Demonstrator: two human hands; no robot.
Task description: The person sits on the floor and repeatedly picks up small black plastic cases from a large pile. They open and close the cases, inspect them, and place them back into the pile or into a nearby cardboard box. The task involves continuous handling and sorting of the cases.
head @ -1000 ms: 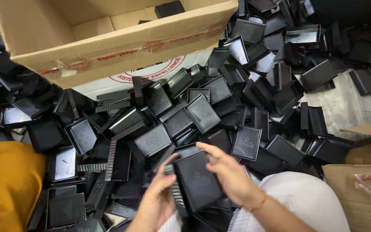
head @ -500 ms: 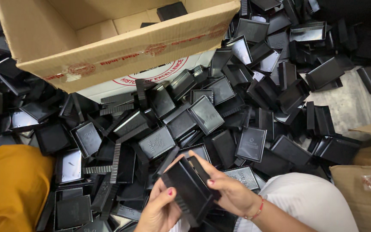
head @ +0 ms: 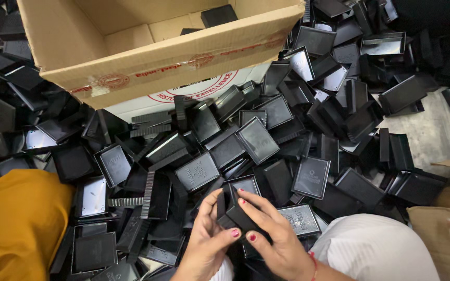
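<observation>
Gripping a black plastic box with both hands: left hand cupping its side, right hand pinching its edge, above the heap of black boxes.

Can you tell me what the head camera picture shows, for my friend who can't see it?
Two hands, the left hand and the right hand, hold one small black box between them. All around lies a big heap of black boxes, with an open cardboard carton behind and orange cloth at the left.
</observation>
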